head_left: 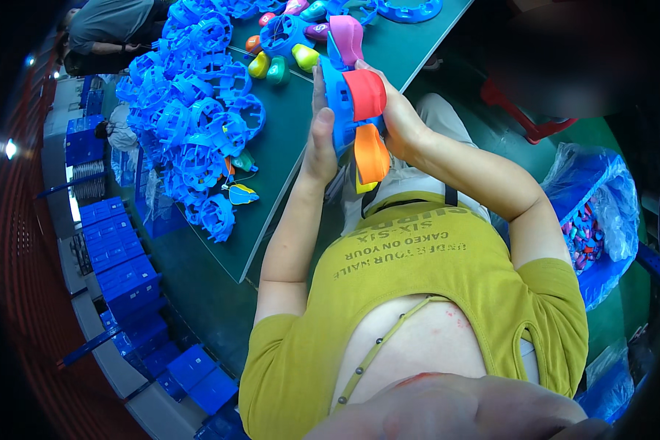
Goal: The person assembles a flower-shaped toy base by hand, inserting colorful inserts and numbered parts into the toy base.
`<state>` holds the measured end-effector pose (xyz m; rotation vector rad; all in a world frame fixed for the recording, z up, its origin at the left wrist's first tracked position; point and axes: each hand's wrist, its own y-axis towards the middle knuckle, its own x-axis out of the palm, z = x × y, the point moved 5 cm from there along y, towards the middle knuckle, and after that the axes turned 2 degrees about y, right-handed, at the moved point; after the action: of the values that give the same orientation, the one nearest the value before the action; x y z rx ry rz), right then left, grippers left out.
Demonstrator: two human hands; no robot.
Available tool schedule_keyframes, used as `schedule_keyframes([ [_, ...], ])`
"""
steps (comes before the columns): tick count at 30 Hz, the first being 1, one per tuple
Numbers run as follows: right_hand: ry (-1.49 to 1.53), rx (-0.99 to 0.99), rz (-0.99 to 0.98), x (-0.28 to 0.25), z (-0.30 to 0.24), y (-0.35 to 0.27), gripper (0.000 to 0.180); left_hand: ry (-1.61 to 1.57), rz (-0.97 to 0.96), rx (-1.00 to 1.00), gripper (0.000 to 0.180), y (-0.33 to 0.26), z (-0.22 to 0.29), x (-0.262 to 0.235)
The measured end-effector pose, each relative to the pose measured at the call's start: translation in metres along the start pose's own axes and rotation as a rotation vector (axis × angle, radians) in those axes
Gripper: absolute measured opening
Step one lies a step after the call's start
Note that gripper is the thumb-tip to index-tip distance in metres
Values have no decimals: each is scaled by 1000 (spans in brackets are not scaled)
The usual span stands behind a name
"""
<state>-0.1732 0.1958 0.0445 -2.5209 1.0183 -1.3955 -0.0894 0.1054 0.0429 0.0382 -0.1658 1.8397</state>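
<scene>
Between my two hands is a round blue plastic toy part [337,106], held on edge just off the table's side. Coloured rounded pieces stick out from it: a pink piece [347,38] at the top, a red piece [367,94], an orange piece [372,154] and a bit of yellow [364,185] below. My left hand [321,143] presses its palm side along the part's left face, thumb up against it. My right hand [401,117] grips the right side by the red piece; some of its fingertips are hidden behind the part.
A large heap of blue plastic parts [198,117] covers the left of the green table [275,121]. Loose coloured pieces [277,70] lie beyond my hands. A plastic-lined blue bin [557,183] with small coloured pieces stands at right, near a red plastic stool [539,130]. Another person [110,29] stands far left.
</scene>
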Motion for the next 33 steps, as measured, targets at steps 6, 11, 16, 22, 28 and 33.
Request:
schedule_keyframes([
  [6, -10, 32, -38, -3, -5, 1, 70, -2, 120, 33, 82, 1, 4, 5],
  [11, 5, -42, -36, -4, -5, 3, 69, 87, 108, 72, 83, 0, 10, 9],
  [16, -13, 29, -12, -6, -1, 4, 69, 38, 83, 42, 80, 0, 1, 8],
  [22, -31, -53, 6, -4, -5, 5, 59, 67, 185, 121, 74, 6, 13, 23],
  [28, -3, 264, -16, 2, -3, 26, 57, 19, 179, -259, 73, 23, 44, 17],
  [33, -25, 275, -14, 18, -25, 9, 60, 74, 171, -248, 66, 28, 68, 14],
])
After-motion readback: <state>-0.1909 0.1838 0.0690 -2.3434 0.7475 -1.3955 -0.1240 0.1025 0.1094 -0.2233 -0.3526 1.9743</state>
